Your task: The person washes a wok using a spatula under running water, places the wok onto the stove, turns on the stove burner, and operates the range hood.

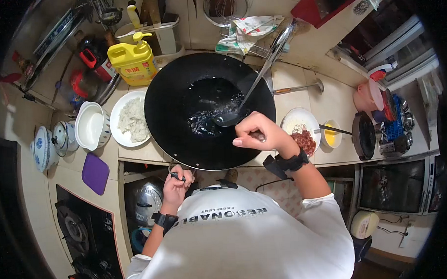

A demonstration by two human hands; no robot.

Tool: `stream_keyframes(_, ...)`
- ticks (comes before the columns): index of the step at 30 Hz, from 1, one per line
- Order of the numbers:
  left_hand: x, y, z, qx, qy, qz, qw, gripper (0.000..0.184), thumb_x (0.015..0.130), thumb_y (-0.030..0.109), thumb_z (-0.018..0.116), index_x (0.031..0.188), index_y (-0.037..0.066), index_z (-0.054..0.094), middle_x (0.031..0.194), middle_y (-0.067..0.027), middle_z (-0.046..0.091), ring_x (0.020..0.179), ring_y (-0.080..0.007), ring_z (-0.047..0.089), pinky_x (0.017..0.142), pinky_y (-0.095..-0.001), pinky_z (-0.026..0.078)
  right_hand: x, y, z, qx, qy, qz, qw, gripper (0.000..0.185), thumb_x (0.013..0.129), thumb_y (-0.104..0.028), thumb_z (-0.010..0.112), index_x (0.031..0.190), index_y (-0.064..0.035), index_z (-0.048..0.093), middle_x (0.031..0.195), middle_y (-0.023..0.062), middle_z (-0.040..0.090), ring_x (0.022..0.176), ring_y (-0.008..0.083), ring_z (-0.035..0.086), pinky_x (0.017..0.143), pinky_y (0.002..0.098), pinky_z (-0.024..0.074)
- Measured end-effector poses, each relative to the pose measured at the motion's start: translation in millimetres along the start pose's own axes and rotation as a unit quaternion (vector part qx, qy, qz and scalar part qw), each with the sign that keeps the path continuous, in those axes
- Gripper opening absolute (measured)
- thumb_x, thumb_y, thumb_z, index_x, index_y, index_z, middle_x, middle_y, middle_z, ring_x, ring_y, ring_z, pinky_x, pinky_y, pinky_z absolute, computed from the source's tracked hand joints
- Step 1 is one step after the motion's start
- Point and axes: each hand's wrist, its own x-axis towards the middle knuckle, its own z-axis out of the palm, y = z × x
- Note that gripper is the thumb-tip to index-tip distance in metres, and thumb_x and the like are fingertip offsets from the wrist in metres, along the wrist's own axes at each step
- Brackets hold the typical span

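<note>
A large black wok [163,112] holds a shiny dark liquid. A metal ladle [226,119] rests with its bowl in the liquid and its long handle leaning out over the far right rim. My right hand [260,132] hovers over the wok's near right side, fingers curled around something small and brownish that I cannot make out; it is apart from the ladle's handle. At the near left rim, my left hand [177,183] is closed around the wok's loop handle [171,166], with a small black item at its fingers.
Left of the wok are a plate of whitish food [133,120], a white pot [92,125] and a yellow jug [133,61]. On the right are a plate with minced meat [303,139], a bowl of yellow liquid [330,135] and another ladle [300,88].
</note>
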Motion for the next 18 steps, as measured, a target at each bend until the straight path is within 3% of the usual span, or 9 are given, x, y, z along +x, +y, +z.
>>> stream_keyframes(5, 0, 3, -2, 0.046, -0.001, 0.009, 0.999, 0.016, 0.062, 0.011, 0.045, 0.073, 0.009, 0.034, 0.060, -0.0070, 0.039, 0.062, -0.0171, 0.034, 0.063, -0.0285, 0.029, -5, -39, -17, 0.023, -0.037, 0.016, 0.999, 0.045, 0.087, -0.018, 0.058, 0.056, -0.0051, 0.029, 0.050, -0.0003, 0.021, 0.047, 0.0082, 0.021, 0.044, 0.0282, 0.0187)
stream_keyframes(10, 0, 2, -2, 0.034, 0.007, 0.008, 0.999, 0.016, 0.062, 0.011, 0.046, 0.074, 0.009, 0.035, 0.062, -0.0074, 0.041, 0.064, -0.0176, 0.035, 0.065, -0.0285, 0.029, -16, -39, -34, 0.121, -0.016, 0.045, 0.992, 0.047, 0.085, -0.017, 0.060, 0.053, -0.0083, 0.027, 0.050, -0.0066, 0.023, 0.047, 0.0050, 0.020, 0.043, 0.0256, 0.0146)
stream_keyframes(12, 1, 3, -1, 0.035, 0.003, 0.012, 0.999, 0.016, 0.062, 0.010, 0.046, 0.074, 0.009, 0.035, 0.062, -0.0077, 0.042, 0.064, -0.0175, 0.036, 0.065, -0.0283, 0.029, -12, -26, -35, 0.159, -0.015, 0.044, 0.986, 0.044, 0.080, -0.018, 0.061, 0.051, -0.0056, 0.031, 0.047, -0.0004, 0.030, 0.043, 0.0117, 0.027, 0.043, 0.0282, 0.0202)
stream_keyframes(13, 2, 3, -1, 0.036, -0.002, 0.009, 0.999, 0.016, 0.062, 0.010, 0.046, 0.074, 0.009, 0.035, 0.063, -0.0080, 0.043, 0.064, -0.0175, 0.036, 0.065, -0.0281, 0.029, -7, -16, -31, 0.195, -0.019, 0.017, 0.980, 0.042, 0.081, -0.018, 0.061, 0.053, -0.0062, 0.033, 0.048, -0.0012, 0.030, 0.043, 0.0113, 0.026, 0.042, 0.0271, 0.0203)
stream_keyframes(14, 2, 4, -1, 0.038, -0.002, 0.013, 0.999, 0.016, 0.062, 0.010, 0.046, 0.074, 0.009, 0.035, 0.063, -0.0080, 0.043, 0.064, -0.0175, 0.036, 0.065, -0.0281, 0.029, -1, -7, -23, 0.269, -0.014, -0.005, 0.963, 0.044, 0.086, -0.015, 0.060, 0.054, -0.0090, 0.031, 0.050, -0.0060, 0.028, 0.046, 0.0047, 0.025, 0.043, 0.0231, 0.0175)
stream_keyframes(18, 3, 3, -2, 0.042, -0.003, 0.018, 0.999, 0.015, 0.062, 0.010, 0.045, 0.074, 0.009, 0.036, 0.063, -0.0082, 0.043, 0.064, -0.0174, 0.037, 0.065, -0.0274, 0.029, 23, 8, 5, 0.359, 0.028, -0.090, 0.928, 0.039, 0.087, -0.014, 0.056, 0.056, -0.0095, 0.032, 0.050, -0.0049, 0.028, 0.045, 0.0075, 0.025, 0.044, 0.0249, 0.0200)
